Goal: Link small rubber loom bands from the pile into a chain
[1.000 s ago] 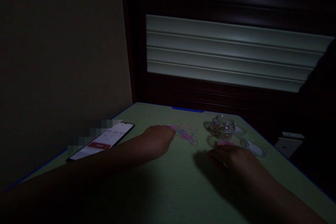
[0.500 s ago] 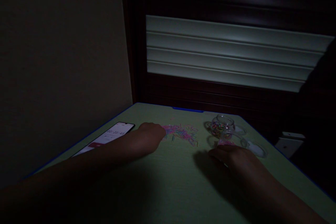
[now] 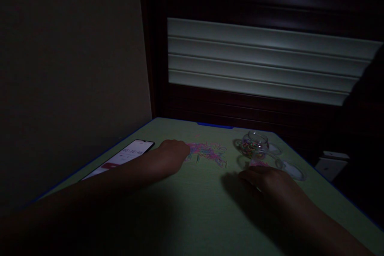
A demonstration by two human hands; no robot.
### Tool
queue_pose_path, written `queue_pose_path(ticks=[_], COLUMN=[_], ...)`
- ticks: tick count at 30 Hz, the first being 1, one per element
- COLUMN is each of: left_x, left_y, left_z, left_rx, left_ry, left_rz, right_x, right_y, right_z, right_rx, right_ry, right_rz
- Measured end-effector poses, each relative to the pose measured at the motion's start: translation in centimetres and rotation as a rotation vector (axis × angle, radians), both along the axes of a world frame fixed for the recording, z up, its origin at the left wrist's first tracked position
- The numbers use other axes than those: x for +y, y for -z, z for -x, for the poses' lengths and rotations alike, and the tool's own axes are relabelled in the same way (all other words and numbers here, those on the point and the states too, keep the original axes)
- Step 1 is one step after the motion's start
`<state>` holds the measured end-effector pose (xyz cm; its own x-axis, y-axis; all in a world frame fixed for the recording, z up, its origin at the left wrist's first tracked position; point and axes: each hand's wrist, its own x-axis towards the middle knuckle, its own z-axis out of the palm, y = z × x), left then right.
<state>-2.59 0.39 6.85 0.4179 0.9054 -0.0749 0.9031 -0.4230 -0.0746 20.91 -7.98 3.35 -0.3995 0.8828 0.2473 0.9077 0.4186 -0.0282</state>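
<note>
A pile of thin, bright-coloured loops, perhaps paper clips or small bands, lies on the pale green table. At the pile's left edge is my left hand, closed with fingers curled down; its fingertips are hidden, so I cannot see what they hold. My right hand is closed around the near side of a clear jar with pinkish pieces inside. Just behind it stands a second clear jar, holding multicoloured small pieces.
A phone showing a running timer lies left, partly under my left forearm. Clear round lids lie right of the jars. A white box sits beyond the table's right edge. A wall and a dark slatted panel stand behind. The light is dim.
My left hand has shifted very slightly at the pile's edge. My right hand and the jars stay in place.
</note>
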Motion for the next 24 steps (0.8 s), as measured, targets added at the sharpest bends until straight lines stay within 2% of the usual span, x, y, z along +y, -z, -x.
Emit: queue_pose_path(ticks=[7, 17, 24], left_x=[-0.59, -0.63, -0.35], left_y=[-0.42, -0.72, -0.06], left_z=[-0.15, -0.10, 0.05], left_rx=[-0.011, -0.015, -0.098], left_ry=[-0.037, 0.017, 0.092], left_rz=[0.030, -0.010, -0.065], right_x=[-0.03, -0.11, 0.04], right_y=[0.07, -0.02, 0.06], right_z=[-0.10, -0.09, -0.20], right_rx=[0.015, 0.021, 0.021], right_ry=[0.001, -0.011, 0.004], right_rz=[-0.007, -0.007, -0.022])
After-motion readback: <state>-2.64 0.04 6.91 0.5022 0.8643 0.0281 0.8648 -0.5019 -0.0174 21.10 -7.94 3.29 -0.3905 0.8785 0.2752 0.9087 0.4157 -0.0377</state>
